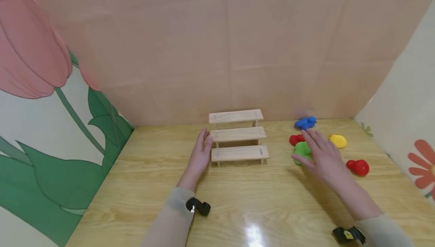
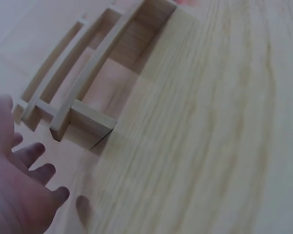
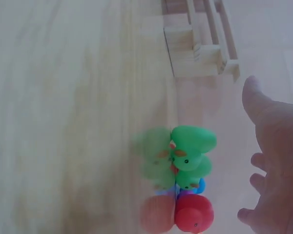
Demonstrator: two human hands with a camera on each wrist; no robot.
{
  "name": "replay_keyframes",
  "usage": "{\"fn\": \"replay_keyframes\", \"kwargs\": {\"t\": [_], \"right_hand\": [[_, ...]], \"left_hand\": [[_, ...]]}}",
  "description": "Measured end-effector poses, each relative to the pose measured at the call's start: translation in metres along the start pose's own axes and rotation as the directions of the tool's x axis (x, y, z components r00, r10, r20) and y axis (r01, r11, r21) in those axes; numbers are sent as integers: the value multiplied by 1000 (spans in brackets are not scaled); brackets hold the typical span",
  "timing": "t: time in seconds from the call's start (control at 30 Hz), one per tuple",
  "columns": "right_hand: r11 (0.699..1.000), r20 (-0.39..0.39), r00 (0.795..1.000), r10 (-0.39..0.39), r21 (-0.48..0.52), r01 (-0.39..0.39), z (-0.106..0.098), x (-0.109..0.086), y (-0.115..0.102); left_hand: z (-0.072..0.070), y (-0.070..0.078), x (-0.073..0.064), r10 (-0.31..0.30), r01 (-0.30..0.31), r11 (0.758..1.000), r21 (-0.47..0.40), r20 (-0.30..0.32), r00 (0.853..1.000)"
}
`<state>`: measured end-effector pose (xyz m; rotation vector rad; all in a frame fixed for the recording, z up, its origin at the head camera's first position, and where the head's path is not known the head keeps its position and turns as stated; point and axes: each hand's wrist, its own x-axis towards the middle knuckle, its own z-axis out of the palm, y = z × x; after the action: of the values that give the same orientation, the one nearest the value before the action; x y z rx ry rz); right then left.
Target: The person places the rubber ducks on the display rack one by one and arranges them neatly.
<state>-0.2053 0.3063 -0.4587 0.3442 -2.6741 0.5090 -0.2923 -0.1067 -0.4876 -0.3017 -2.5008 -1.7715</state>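
A small three-step wooden rack [image 1: 238,134] stands on the table near the back wall. My left hand [image 1: 197,157] is upright beside its left end, fingers extended and holding nothing; the left wrist view shows fingers [image 2: 31,153] close to the rack's end. Over the toys on the right, my right hand [image 1: 324,160] is spread with nothing in its grasp. Beneath and around it are green rubber ducks [image 3: 193,139], a blue one [image 1: 304,123], a yellow one [image 1: 338,141] and two red ones [image 1: 359,167]. The fingers partly cover the green and the farther red toy.
The wood-grain table [image 1: 142,194] meets a pinkish-brown covered wall [image 1: 170,50] right behind the rack. A side panel with a painted tulip [image 1: 30,43] bounds the left, and one with a red flower [image 1: 423,164] bounds the right. Both wrists carry small black cameras [image 1: 198,206].
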Motion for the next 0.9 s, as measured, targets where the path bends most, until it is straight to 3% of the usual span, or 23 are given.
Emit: {"fn": "replay_keyframes", "kwargs": {"t": [0.23,0.4,0.73,0.9], "right_hand": [[993,30,999,-22,118,18,-7,-4,7],[979,81,997,-15,204,-2,-10,-6,14],[976,68,998,-10,217,-5,-11,-12,20],[966,111,994,25,253,-52,-10,-15,18]], "left_hand": [[3,-3,-1,38,-36,996,-81,30,999],[5,-6,-3,31,-27,991,-130,29,999],[5,-7,-3,7,-1,989,-149,36,999],[5,-9,-1,-2,9,988,-156,46,999]]}}
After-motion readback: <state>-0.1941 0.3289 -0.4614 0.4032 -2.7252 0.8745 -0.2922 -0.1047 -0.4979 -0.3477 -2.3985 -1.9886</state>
